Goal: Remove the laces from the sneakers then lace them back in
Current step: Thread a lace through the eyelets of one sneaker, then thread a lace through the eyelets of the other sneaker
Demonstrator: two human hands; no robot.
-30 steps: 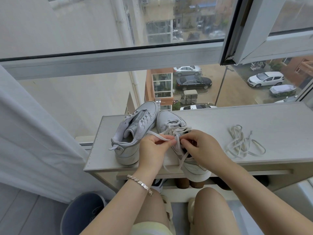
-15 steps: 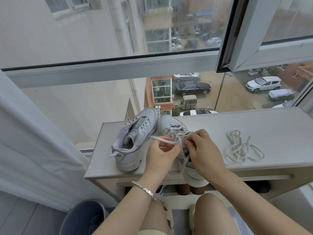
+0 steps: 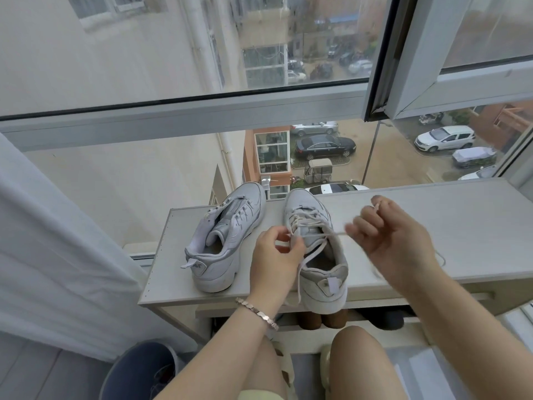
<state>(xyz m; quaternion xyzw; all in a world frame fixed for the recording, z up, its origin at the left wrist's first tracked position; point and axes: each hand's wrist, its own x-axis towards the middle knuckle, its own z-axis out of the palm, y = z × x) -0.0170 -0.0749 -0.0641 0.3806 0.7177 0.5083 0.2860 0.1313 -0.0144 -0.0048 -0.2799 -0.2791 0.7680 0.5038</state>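
Head cam: 1 s ago both hands met over the laced sneaker [image 3: 317,255]. Now my R hand [image 3: 395,241] has swung out to 3 o'clock, pinching the lace [image 3: 331,234] (blurred) and drawing it taut. L hand [image 3: 274,255] pinches the lace by the eyelets. Prob. 1 more crossing freed. Laced sneaker sits on the shelf [image 3: 461,220], toe at 12, heel at 6 overhanging the edge. Long axis approx. 12–6.

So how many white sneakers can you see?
2: the laceless sneaker on the left of the cabinet top, the laced sneaker right beside it. Others may hide below.
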